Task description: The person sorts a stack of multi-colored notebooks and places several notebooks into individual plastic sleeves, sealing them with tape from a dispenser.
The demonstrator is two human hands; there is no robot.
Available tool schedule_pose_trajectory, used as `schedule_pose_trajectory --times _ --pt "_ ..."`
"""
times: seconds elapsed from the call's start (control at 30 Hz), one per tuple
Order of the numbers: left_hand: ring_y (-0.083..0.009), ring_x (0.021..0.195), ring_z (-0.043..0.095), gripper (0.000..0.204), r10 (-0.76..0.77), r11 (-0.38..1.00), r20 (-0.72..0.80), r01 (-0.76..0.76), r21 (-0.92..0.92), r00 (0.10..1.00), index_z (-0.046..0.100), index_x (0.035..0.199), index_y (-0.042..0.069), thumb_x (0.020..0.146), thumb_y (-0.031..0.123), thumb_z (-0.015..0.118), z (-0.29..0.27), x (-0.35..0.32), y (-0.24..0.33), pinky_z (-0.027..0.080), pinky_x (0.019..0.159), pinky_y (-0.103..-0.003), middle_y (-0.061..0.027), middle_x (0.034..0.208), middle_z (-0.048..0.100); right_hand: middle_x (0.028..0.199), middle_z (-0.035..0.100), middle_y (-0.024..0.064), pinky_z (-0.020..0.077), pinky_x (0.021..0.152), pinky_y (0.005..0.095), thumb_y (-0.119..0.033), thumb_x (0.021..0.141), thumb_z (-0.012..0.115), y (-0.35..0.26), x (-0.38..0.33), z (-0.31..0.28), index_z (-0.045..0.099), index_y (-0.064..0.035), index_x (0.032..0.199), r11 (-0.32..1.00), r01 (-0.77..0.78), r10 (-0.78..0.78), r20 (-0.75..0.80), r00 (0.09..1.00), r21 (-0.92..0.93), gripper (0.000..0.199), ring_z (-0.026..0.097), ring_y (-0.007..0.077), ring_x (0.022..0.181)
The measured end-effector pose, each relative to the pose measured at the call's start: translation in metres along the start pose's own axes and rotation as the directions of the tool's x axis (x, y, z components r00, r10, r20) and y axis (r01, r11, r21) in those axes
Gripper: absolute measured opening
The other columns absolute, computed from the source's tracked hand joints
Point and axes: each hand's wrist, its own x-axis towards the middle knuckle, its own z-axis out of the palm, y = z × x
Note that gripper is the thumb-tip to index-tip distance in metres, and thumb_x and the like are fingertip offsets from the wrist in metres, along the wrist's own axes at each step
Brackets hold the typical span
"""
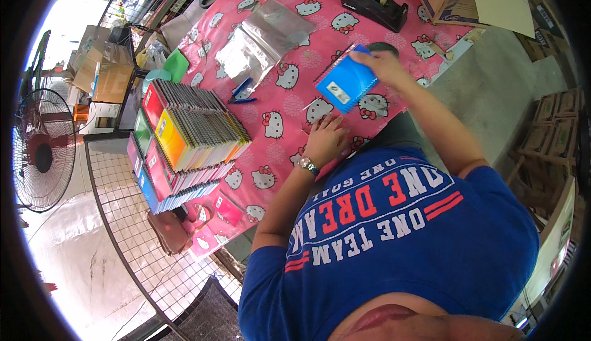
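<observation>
Holding the blue spiral notebook (346, 83), right-hand fingers (375, 57) closed on its top edge; left hand (324, 139) flat on bench (277, 104) below—keep it steady.

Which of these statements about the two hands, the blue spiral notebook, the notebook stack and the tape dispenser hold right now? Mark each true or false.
1. The right hand holds the blue spiral-bound notebook above the pink patterned tablecloth. True.
2. The left hand grips the black tape dispenser. False: it rests flat on the tablecloth, and the dispenser sits apart at the far edge.
3. The stack of coloured spiral notebooks lies to the person's left. True.
4. The clear plastic sleeves lie on top of the notebook stack. False: they lie on the tablecloth beyond it.
5. The left wrist carries a wristwatch. True.
</observation>
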Motion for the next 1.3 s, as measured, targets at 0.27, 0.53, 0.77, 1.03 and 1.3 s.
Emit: schedule_pose_trajectory --times 0.27,0.53,0.77,1.03,1.3 --pt "-0.0335 0.133 0.035 0.025 -0.129 0.987 -0.073 0.120 -0.110 0.989 0.069 0.104 0.019 0.086 0.029 0.057 0.010 -0.030 0.018 0.022 0.110 -0.055 -0.0101 0.137 0.048 0.094 0.065 0.0139 0.0477 0.070 0.0334 -0.061 0.069 0.072 0.040 0.008 0.052 0.062 0.0074 0.103 0.941 -0.335 0.336 -0.015 0.942 0.052 0.077 0.062 0.0198 0.081" --pt "-0.0346 0.135 0.033 0.027 -0.174 0.979 -0.064 0.165 -0.122 0.983 0.069 0.106 0.019 0.083 0.025 0.056 0.017 -0.029 0.019 0.020 0.111 -0.053 -0.0111 0.137 0.048 0.099 0.065 0.0266 0.0492 0.081 0.0419 -0.076 0.069 0.056 0.039 0.014 0.061 0.064 0.0103 0.100 0.919 -0.269 0.258 -0.077 0.963 -0.289 0.092 0.065 0.0356 0.095" --pt "-0.0334 0.133 0.036 0.027 -0.188 0.978 -0.111 0.175 -0.118 0.976 0.068 0.106 0.017 0.084 0.026 0.057 0.023 -0.029 0.017 0.022 0.110 -0.053 -0.0111 0.133 0.052 0.093 0.066 0.0256 0.0497 0.082 0.0428 -0.075 0.071 0.054 0.019 0.010 0.062 0.066 0.0081 0.094 0.815 -0.186 0.152 -0.108 0.983 -0.549 0.087 0.065 0.0386 0.092" --pt "-0.0230 0.073 0.064 0.020 -0.536 0.630 -0.134 0.290 -0.720 0.833 0.063 0.104 0.004 0.086 0.010 0.057 -0.023 -0.019 -0.007 0.050 0.066 -0.035 -0.0131 0.088 0.067 0.126 0.052 0.0117 0.0394 0.089 0.0474 -0.052 0.070 0.071 -0.024 -0.039 0.039 0.062 -0.0080 0.108 0.416 0.708 -0.504 0.504 0.701 -0.570 0.059 0.052 0.0293 0.113" --pt "-0.0222 0.074 0.063 0.024 -0.635 0.648 -0.163 0.406 -0.645 0.756 0.064 0.099 0.002 0.084 0.020 0.066 -0.052 0.018 -0.050 0.050 0.068 -0.034 -0.0117 0.090 0.066 0.085 0.067 0.0112 0.0472 0.072 0.0455 -0.026 0.070 0.071 -0.033 0.025 0.046 0.071 -0.0123 0.087 0.300 0.761 -0.036 0.790 0.612 -0.576 0.021 0.064 0.0267 0.083"
